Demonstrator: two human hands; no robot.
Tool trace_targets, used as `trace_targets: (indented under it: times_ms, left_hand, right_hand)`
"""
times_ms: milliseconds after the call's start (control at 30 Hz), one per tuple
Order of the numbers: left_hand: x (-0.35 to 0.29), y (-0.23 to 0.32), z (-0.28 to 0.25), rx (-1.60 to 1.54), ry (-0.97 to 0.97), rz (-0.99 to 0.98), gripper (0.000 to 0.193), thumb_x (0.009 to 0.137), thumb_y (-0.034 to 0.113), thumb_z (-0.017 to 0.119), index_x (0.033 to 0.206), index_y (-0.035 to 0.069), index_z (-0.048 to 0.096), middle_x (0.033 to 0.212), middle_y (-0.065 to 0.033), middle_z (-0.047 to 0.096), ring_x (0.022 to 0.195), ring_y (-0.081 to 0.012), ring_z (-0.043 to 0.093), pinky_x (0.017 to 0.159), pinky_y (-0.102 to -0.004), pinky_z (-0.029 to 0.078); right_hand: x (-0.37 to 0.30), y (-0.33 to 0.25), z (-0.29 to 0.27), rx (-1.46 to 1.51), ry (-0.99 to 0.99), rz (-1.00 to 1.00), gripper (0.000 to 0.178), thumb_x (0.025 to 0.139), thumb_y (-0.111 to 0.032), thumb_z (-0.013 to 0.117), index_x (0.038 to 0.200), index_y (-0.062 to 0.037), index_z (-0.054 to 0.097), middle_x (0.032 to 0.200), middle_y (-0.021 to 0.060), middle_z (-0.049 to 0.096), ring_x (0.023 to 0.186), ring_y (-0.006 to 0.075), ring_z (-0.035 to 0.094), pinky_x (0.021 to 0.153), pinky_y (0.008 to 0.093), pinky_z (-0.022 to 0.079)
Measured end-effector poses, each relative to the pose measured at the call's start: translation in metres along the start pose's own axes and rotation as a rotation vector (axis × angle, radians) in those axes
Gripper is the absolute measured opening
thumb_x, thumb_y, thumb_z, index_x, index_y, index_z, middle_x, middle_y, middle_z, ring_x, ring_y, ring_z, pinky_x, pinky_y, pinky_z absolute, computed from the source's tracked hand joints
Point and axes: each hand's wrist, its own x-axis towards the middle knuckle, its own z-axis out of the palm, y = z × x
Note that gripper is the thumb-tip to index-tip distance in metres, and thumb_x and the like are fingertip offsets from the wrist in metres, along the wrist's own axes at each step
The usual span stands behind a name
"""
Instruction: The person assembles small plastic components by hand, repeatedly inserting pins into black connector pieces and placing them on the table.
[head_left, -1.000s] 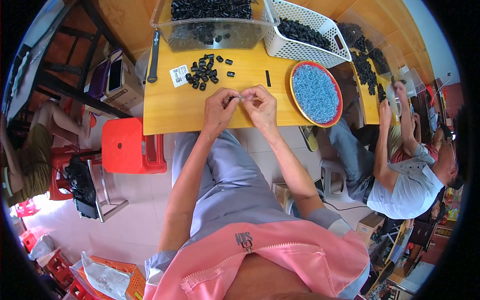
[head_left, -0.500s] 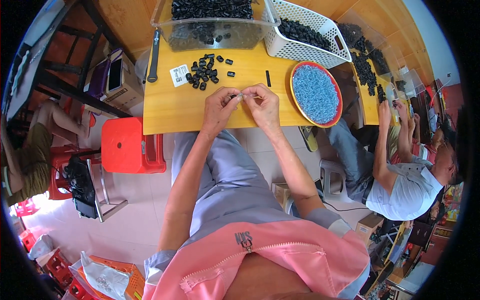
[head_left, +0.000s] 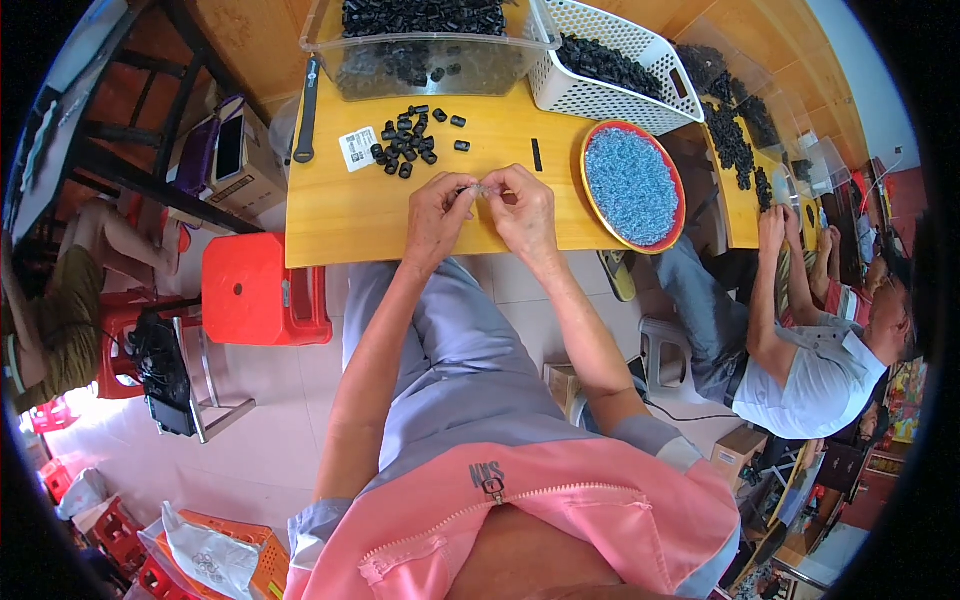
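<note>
Above the table's near edge, my left hand (head_left: 436,222) and my right hand (head_left: 526,216) meet with thumbs and forefingers pinched together. A bit of a small dark piece shows at the left fingertips. What the right fingertips pinch is tiny and pale, mostly covered by the fingers. Beyond my hands lies a loose group of small black cylindrical parts (head_left: 404,142), with one black part (head_left: 462,146) apart to the right. A thin black strip (head_left: 536,155) rests beyond my right hand. To the right is a red-and-yellow bowl (head_left: 681,197) full of small clear bluish pieces (head_left: 630,187).
At the back of the yellow table (head_left: 340,220) stand a clear bin (head_left: 430,75) and a white perforated basket (head_left: 600,105), both with black parts. A label (head_left: 358,149) and black strap-like tool (head_left: 308,115) lie left. A red stool (head_left: 250,290) is left; a co-worker (head_left: 810,370) sits right.
Both hands stay nearly in place, fingertips still together, with a slight shift of the fingers. At the right, the co-worker's hands have moved a little. The things on my table look the same.
</note>
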Motion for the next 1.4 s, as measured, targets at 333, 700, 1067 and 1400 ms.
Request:
trace_targets:
  times_ms: [333, 700, 1067, 1400]
  left_hand:
    - [-0.001, 0.004, -0.001, -0.029, 0.06, 0.011, 0.012, 0.081, 0.004, 0.059, 0.088, -0.003, 0.064, 0.074, -0.004, 0.055, 0.055, -0.0054, 0.047, 0.051, -0.0201, 0.048]
    - [-0.002, 0.003, 0.0, -0.002, 0.027, 0.042, 0.012, 0.08, 0.004, 0.06, 0.089, 0.0, 0.066, 0.069, -0.0016, 0.051, 0.055, -0.0043, 0.044, 0.05, -0.0184, 0.045]
    - [-0.006, 0.001, -0.002, 0.136, -0.007, 0.053, 0.02, 0.076, -0.002, 0.063, 0.096, 0.0, 0.062, 0.08, 0.0006, 0.057, 0.063, -0.0036, 0.049, 0.058, -0.0171, 0.045]
    - [-0.004, -0.003, -0.001, -0.006, 0.046, -0.014, 0.018, 0.074, -0.002, 0.065, 0.092, -0.002, 0.06, 0.082, -0.003, 0.06, 0.067, -0.0068, 0.058, 0.061, -0.019, 0.047]
  right_hand:
    - [0.003, 0.009, -0.054, -0.137, 0.233, -0.016, 0.011, 0.071, 0.005, 0.056, 0.079, -0.0003, 0.06, 0.074, 0.0096, 0.058, 0.067, 0.0196, 0.058, 0.058, 0.0296, 0.047]
    - [-0.006, 0.018, -0.036, 0.221, 0.139, 0.238, 0.011, 0.078, -0.004, 0.061, 0.089, -0.0027, 0.062, 0.077, 0.0028, 0.061, 0.07, 0.0112, 0.056, 0.058, 0.0267, 0.047]
    - [-0.009, 0.009, -0.003, 0.876, 0.053, 0.538, 0.009, 0.075, 0.001, 0.063, 0.084, 0.0023, 0.059, 0.073, 0.0057, 0.061, 0.062, 0.0094, 0.058, 0.06, 0.0214, 0.051]
    - [-0.007, 0.001, -0.009, 0.666, 0.072, 0.406, 0.007, 0.075, 0.003, 0.06, 0.081, 0.0024, 0.058, 0.071, 0.0056, 0.061, 0.062, 0.0084, 0.057, 0.059, 0.0209, 0.049]
